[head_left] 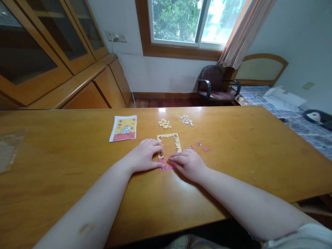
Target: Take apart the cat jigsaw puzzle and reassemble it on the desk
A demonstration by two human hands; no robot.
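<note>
Head view looks down a wooden tabletop [64, 180] at a partly built jigsaw puzzle [168, 147] lying near its middle, just right of a printed picture card [122, 128] showing a white animal on yellow and red. Only the puzzle's border looks assembled: a yellow-and-pink rectangular ring with an open gap in the centre. Left hand [144, 155] rests against the ring's left side, its fingers [158, 148] extended and relaxed, tips at the border. Right hand [188, 165] lies over the lower right part, its fingers [173, 159] flat on the pink bottom strip. Neither hand is clenched and no piece is visibly grasped, though the hands hide part of the border. Loose pieces lie beyond: a cream pile [164, 123], a paler mixed pile [186, 120], and a few pink pieces [198, 144] just right of the ring. Main risk: the thin ring is not fixed down, so pressing or dragging either hand could shift it or pull joints apart, especially along the narrow sides. A careless hand sweep could also scatter the small pink pieces. A clear plastic bag [9, 150] lies at the tabletop's left end.
</note>
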